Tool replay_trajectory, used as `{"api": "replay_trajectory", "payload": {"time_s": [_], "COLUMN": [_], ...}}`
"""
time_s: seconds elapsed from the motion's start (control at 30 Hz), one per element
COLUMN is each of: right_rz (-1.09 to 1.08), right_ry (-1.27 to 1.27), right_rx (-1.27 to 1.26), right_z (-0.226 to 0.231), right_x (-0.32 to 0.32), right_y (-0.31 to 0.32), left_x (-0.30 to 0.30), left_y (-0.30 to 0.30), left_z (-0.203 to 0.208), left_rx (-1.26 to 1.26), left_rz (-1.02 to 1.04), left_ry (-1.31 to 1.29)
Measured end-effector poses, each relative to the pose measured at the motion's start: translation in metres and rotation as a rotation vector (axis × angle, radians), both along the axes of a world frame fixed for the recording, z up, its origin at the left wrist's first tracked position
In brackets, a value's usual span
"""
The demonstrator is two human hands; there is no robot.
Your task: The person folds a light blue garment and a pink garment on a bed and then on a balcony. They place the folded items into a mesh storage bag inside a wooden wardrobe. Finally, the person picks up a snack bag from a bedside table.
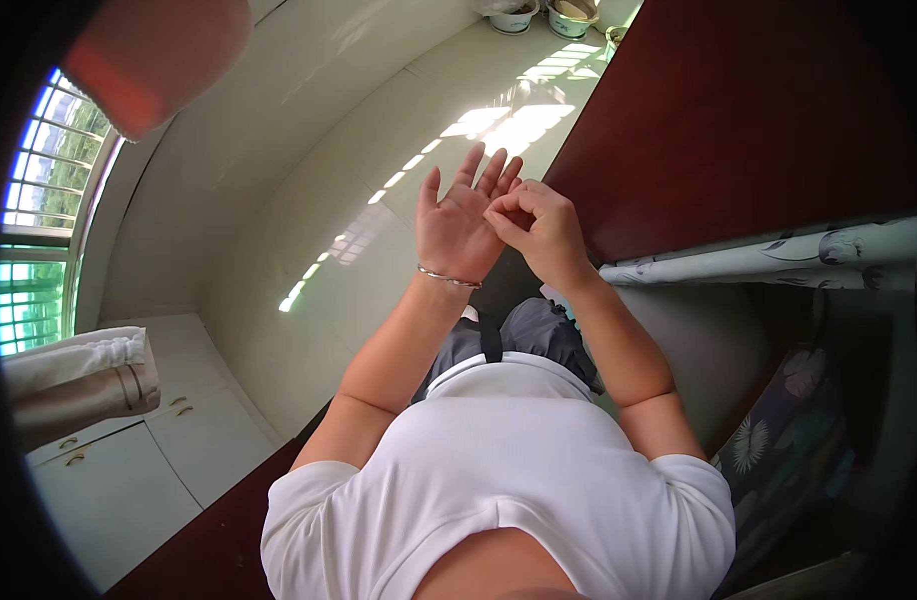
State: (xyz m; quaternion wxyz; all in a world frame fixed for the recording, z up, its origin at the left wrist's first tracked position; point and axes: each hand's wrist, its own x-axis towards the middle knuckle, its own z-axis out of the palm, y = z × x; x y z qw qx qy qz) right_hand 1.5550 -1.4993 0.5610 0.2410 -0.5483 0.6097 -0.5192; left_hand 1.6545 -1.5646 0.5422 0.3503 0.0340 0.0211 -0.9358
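Note:
Palm up and fingers spread, my left hand is held out in front of my body, with a silvery bracelet around its wrist. Nothing lies on the visible part of its palm. Close against the little-finger side of that palm is my right hand, its thumb and index finger pressed together in a pinch. Anything between those fingertips is too small or hidden to make out. The two hands overlap in view, and I cannot tell whether they touch.
A dark red panel stands at the right, above a pale patterned cloth. At the left are a white cabinet, hanging clothes and a barred window. Pots stand on the sunlit floor at the far end.

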Motion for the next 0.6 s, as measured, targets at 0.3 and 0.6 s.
{"api": "replay_trajectory", "payload": {"time_s": [0.3, 0.6], "right_rz": [0.048, 0.485], "right_ry": [-0.226, 0.294], "right_rx": [0.053, 0.033], "right_z": [0.009, 0.018], "right_x": [-0.017, -0.006], "right_y": [-0.063, -0.125], "left_x": [-0.015, 0.007], "left_y": [-0.055, -0.076], "left_z": [0.018, 0.006], "left_rx": [-0.082, -0.146], "left_rz": [0.072, 0.455], "left_ry": [0.028, -0.274]}}
